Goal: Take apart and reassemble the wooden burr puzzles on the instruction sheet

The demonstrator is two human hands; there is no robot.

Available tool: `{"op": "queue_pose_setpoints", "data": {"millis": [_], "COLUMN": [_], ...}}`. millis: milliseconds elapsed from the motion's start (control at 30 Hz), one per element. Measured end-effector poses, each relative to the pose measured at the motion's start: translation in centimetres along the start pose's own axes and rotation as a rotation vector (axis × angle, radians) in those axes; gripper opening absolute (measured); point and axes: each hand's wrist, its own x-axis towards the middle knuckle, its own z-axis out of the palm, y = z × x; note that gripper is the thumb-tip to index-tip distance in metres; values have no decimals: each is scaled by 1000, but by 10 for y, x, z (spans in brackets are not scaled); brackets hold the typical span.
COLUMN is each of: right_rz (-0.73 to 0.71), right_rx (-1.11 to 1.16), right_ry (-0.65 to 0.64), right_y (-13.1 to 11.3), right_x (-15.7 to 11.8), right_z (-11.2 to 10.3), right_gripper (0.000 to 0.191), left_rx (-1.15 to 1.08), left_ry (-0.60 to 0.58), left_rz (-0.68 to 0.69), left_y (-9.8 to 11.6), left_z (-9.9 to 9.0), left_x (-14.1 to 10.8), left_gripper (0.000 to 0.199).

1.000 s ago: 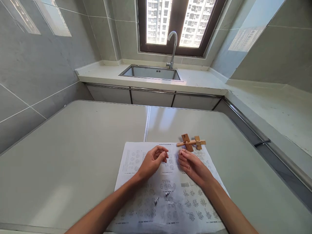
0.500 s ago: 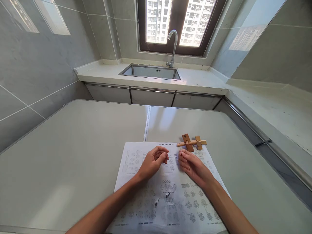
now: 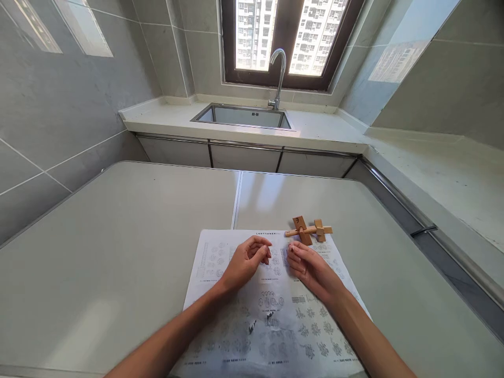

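A large printed sheet (image 3: pixel 275 294) with rows of small diagrams lies on the table under both forearms. My left hand (image 3: pixel 250 257) rests over its upper middle, fingers loosely curled with the thumb against them, and no object shows in it. Facing it across a small gap, my right hand (image 3: pixel 311 265) is also curled, thumb and forefinger together, with nothing visible held. Just beyond my right hand, a wooden piece (image 3: pixel 309 230), made of a rod with crossed flat and blocky parts, lies at the sheet's top right edge.
The pale table (image 3: pixel 129 252) has a seam running away from the sheet. Behind it stands a white counter (image 3: pixel 157 119) with a sink (image 3: pixel 244 115) and a curved faucet (image 3: pixel 280 76) below a window. A metal rail (image 3: pixel 413 215) runs along the right side.
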Motion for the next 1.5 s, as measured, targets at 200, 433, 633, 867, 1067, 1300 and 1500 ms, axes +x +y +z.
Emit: {"op": "queue_pose_setpoints", "data": {"millis": [200,433,633,867,1067,1300,1500], "right_rz": [-6,-9,-8,-6,-7,-5,-4], "right_rx": [1,10,20,13,7,12,29], "right_ry": [7,12,4,11,3,4,-6], "right_y": [1,1,1,1,1,2,0], "right_x": [0,0,1,0,0,2,1], "right_z": [0,-1,-1,-1,-3,-5,-3], "right_gripper": [30,28,26,28,28,29,27], "left_rx": [2,1,2,-11,-10,-8,-13], "left_ry": [6,-3,-3,1,-2,2,6], "left_rz": [7,18,21,15,14,8,11], "left_y": [-1,-4,-2,-2,2,1,1], "left_z": [0,-1,0,0,0,0,1], "left_x": [0,2,1,2,0,1,0], "left_gripper": [22,22,21,22,22,22,24]}}
